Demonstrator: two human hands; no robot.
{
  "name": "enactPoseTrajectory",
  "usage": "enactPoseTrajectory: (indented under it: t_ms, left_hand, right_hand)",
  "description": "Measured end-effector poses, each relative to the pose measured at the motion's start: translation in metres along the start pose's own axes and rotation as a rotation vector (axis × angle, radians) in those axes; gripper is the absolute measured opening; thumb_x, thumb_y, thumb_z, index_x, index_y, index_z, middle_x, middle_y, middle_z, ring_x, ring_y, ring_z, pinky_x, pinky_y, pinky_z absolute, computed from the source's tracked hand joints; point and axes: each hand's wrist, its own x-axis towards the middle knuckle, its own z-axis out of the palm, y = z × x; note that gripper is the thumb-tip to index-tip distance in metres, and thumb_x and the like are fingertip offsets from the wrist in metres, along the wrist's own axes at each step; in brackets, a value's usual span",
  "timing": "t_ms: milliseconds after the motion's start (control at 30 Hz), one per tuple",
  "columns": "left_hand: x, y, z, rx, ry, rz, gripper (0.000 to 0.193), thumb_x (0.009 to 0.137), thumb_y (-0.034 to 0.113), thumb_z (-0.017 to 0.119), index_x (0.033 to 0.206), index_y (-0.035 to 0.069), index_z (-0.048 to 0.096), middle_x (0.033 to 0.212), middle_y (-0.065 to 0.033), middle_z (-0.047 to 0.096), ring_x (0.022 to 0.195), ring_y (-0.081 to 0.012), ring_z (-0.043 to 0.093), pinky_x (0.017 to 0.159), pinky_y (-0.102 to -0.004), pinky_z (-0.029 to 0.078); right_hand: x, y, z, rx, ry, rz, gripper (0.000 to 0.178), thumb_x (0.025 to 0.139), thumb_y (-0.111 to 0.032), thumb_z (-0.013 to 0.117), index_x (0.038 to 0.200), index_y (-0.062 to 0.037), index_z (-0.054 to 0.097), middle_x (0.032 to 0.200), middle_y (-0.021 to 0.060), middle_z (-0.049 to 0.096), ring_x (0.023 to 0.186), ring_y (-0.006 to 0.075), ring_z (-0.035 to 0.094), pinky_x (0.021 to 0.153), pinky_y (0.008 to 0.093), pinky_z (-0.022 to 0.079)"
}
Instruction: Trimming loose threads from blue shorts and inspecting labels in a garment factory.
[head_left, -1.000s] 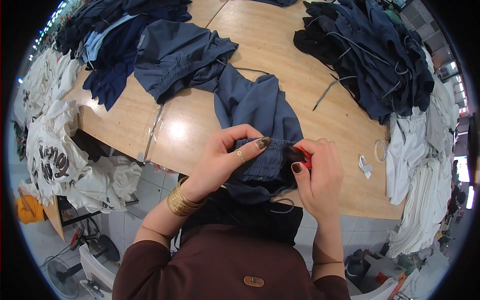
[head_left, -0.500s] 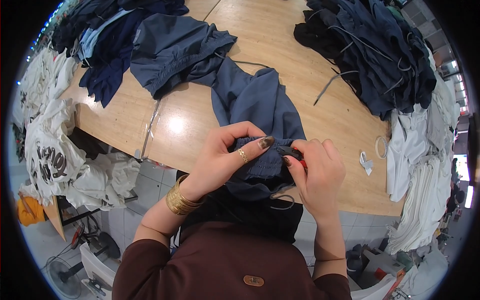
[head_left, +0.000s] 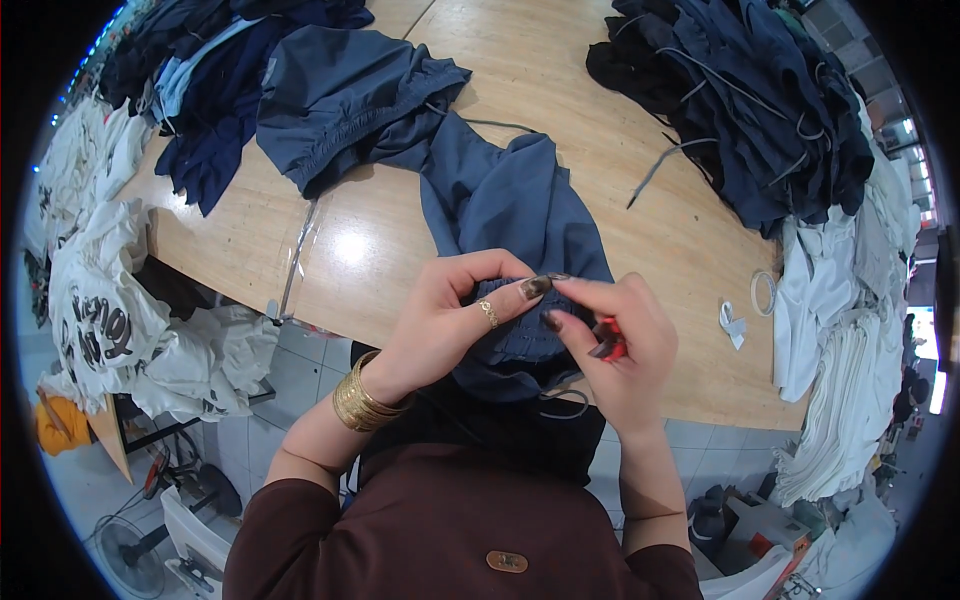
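Note:
A slate-blue garment point(head_left: 510, 190) with a gathered elastic waistband stretches from the table edge to my lap. My left hand point(head_left: 455, 310) is closed on its waistband, thumb and forefinger pinching the gathered edge. In my right hand point(head_left: 630, 335) a small pair of thread snips point(head_left: 610, 340) with red handles is tucked against the palm. The right forefinger reaches to the fabric edge beside the left thumb, and the right thumb is bent over the waistband. A drawstring end point(head_left: 567, 408) hangs from the garment near my lap. Whatever lies between the fingertips is too small to make out.
A gathered blue-grey section point(head_left: 340, 100) lies farther back on the wooden table point(head_left: 690, 370). Dark drawstring garments point(head_left: 750, 110) are heaped at the far right, navy ones point(head_left: 215, 120) at the far left. White garments point(head_left: 835, 400) hang at the right edge. A clear ring point(head_left: 764, 294) lies nearby.
The snips have turned away from the waistband back into my right palm. My right forefinger has moved left to the fabric edge by the left thumb; the left hand has hardly moved.

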Motion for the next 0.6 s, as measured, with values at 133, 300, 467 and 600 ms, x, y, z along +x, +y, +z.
enactPoseTrajectory:
  t_ms: [133,300,467,600]
  left_hand:
    - [0.002,-0.002,-0.001,-0.020,-0.025,-0.012,0.013,0.088,0.009,0.055,0.090,-0.002,0.061,0.083,0.0015,0.059,0.077,-0.0011,0.050,0.068,-0.0151,0.041]
    - [0.003,-0.004,-0.001,-0.255,-0.031,-0.143,0.011,0.087,0.008,0.055,0.090,-0.001,0.060,0.085,0.0010,0.060,0.079,-0.0016,0.053,0.071,-0.0159,0.043]
    - [0.004,-0.002,-0.002,-0.228,-0.015,-0.110,0.011,0.087,0.009,0.056,0.090,-0.001,0.061,0.084,0.0018,0.060,0.079,-0.0014,0.053,0.071,-0.0157,0.043]
    - [0.004,-0.003,-0.002,-0.203,-0.003,-0.102,0.011,0.088,0.009,0.056,0.090,-0.001,0.061,0.084,0.0023,0.060,0.079,-0.0011,0.052,0.071,-0.0153,0.042]
  right_hand:
    - [-0.003,0.007,0.009,-0.034,0.075,-0.059,0.015,0.072,0.001,0.070,0.084,-0.0031,0.063,0.067,0.0029,0.052,0.054,0.0104,0.043,0.049,0.0213,0.031]
    - [-0.004,0.008,0.012,0.193,0.147,0.227,0.012,0.075,0.001,0.066,0.083,-0.0031,0.058,0.065,0.0009,0.052,0.055,0.0078,0.046,0.049,0.0197,0.035]
    - [0.000,0.011,-0.008,0.240,0.350,0.429,0.008,0.089,-0.011,0.057,0.088,-0.0036,0.055,0.072,-0.0047,0.050,0.061,0.0016,0.039,0.053,0.0150,0.031]
    - [-0.002,0.011,-0.021,0.143,0.161,0.361,0.033,0.074,-0.010,0.070,0.098,-0.0031,0.049,0.081,0.0055,0.056,0.068,0.0113,0.054,0.063,0.0244,0.045]
